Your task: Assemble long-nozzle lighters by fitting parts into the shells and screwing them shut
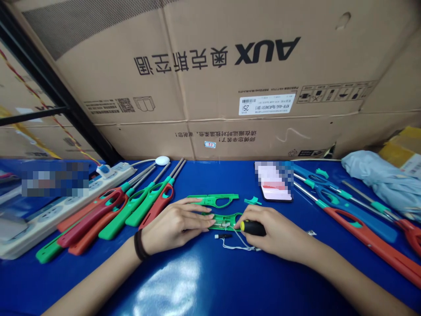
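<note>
Small assembly workshop, blue bench, rows of gas lighters, stacked cartons

Hidden and blurred bits

Phone screen at one o'clock is blurred; the screwdriver tip seems hidden under the right hand.

Left hand flat, fingers extended, pressing left of the green shell; right hand curled closed around screwdriver, right of it.

I see a glossy blue table; assembled lighters lie at nine o'clock, more lighters at three, a phone at one.
</note>
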Action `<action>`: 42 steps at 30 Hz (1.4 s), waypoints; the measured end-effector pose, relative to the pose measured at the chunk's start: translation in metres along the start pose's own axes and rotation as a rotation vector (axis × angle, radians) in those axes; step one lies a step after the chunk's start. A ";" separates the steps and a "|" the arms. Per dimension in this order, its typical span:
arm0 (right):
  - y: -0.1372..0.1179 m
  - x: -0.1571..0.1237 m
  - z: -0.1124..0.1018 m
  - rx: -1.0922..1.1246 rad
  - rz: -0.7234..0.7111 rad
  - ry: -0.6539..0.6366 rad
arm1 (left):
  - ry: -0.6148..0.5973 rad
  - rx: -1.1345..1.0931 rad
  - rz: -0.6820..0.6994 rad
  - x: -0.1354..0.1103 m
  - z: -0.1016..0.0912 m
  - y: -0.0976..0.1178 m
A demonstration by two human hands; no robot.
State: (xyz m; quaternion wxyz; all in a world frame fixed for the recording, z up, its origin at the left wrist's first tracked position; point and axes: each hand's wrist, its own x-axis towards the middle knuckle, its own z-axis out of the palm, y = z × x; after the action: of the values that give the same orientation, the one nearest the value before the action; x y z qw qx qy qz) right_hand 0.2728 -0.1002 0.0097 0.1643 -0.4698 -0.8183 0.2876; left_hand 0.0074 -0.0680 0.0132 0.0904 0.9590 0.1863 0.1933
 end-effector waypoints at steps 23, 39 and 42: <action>0.001 0.002 0.000 0.031 -0.017 -0.019 | -0.035 0.397 0.023 -0.001 0.002 0.019; -0.008 -0.004 0.000 0.102 -0.150 -0.084 | 0.097 0.321 -0.106 -0.007 -0.016 0.039; -0.012 -0.006 -0.003 0.065 -0.176 -0.012 | 0.150 0.285 -0.137 0.003 -0.014 0.041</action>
State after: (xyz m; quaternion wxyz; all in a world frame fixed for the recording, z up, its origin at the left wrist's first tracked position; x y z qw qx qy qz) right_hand 0.2691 -0.1092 0.0196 0.1991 -0.3887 -0.8477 0.3011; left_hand 0.0179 -0.1031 0.0368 -0.0475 0.9301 0.2827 0.2296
